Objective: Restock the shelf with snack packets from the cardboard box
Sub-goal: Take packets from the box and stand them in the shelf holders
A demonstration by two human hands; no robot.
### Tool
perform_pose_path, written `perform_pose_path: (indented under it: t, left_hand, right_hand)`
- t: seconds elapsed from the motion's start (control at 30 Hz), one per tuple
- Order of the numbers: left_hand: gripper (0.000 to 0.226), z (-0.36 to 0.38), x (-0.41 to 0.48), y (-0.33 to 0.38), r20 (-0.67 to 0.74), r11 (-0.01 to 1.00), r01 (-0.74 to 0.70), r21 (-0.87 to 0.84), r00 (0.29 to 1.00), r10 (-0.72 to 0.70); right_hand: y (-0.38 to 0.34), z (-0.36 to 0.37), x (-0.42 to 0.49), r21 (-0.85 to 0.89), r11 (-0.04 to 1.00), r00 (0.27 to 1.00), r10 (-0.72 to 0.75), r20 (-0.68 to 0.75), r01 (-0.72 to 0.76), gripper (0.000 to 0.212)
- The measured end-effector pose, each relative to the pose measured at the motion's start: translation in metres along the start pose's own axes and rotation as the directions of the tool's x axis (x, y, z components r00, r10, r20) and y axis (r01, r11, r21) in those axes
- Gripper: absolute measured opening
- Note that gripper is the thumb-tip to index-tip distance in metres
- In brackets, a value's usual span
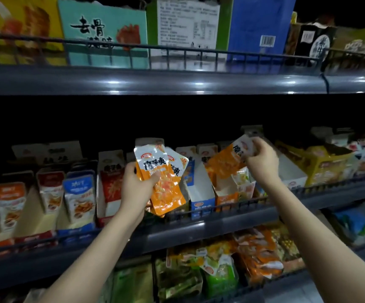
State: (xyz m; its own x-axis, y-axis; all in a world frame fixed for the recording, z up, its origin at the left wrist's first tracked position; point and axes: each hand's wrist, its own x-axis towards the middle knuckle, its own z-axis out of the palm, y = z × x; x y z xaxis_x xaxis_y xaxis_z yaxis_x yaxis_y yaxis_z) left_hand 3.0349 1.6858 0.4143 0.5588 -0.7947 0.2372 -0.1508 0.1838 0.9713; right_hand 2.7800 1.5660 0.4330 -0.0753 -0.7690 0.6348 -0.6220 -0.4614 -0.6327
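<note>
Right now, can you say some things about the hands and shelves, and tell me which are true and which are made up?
1. The left hand holds a stack of orange packets. True.
2. The right hand is empty. False: it pinches one orange packet by its white end.
3. Both hands are up at the top shelf. False: they are at the middle shelf.
4. A teal carton stands on the top shelf. True.
</note>
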Motion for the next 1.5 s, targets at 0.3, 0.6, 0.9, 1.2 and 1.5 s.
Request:
perform_pose_path:
  t: [0.3,0.6,0.9,1.2,1.5]
  left_hand:
    - [0.04,0.015,0.027,-0.023,0.037,1.0,0.024,-0.016,0.999,-0.023]
    - [0.04,0.017,0.027,-0.03,0.051,0.997,0.041,-0.062,0.998,-0.038]
    - [0.038,0.02,0.02,-0.028,0.063,0.996,0.053,-0.067,0.997,-0.048]
    - [0.036,0.024,0.016,-0.017,0.102,0.99,0.053,-0.127,0.994,-0.04]
    - [0.045,0.075,-0.008,-0.016,0.297,0.996,-0.021,-0.084,0.954,0.045]
  right_hand:
    - [0.023,0.069,0.036,-0.284,0.955,0.938,0.02,0.347,0.085,0.031]
    - [0.038,0.099,0.05,-0.254,0.965,0.957,0.006,0.289,0.071,0.022]
    - [0.037,0.1,0.045,0.008,0.999,0.994,0.032,0.103,-0.033,0.021]
    - [0.01,0.063,-0.007,0.423,0.876,0.963,0.141,0.231,-0.23,0.02]
    - [-0.033,0.046,-0.054,0.55,0.703,0.804,0.052,0.592,-0.451,0.036]
